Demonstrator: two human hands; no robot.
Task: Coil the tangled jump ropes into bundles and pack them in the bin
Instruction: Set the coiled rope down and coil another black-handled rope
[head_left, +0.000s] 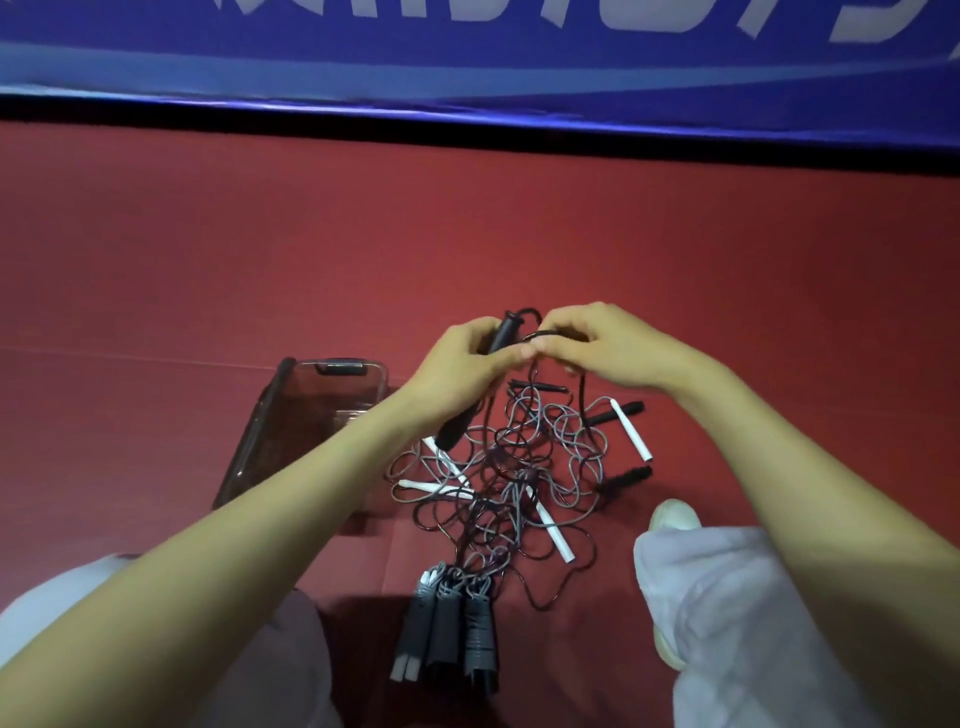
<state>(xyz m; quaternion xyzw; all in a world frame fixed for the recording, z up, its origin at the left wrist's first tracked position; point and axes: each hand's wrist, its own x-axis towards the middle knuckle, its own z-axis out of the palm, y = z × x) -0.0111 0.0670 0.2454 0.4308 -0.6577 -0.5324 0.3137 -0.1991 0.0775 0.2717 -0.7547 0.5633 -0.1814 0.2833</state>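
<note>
A tangle of grey and black jump ropes (519, 467) with white and black handles lies on the red floor in front of me. Above it, my left hand (462, 364) grips two black handles (501, 332), one sticking up and one hanging below the palm. My right hand (597, 345) pinches a black cord (535, 336) right beside the upper handle. Three coiled bundles (447, 629) lie side by side near my knees. A clear dark plastic bin (301, 410) stands left of the tangle, partly hidden by my left forearm.
My legs in light trousers and a white shoe (672, 517) flank the pile at the bottom. A blue banner (467, 62) with a black base runs along the far side of the red mat.
</note>
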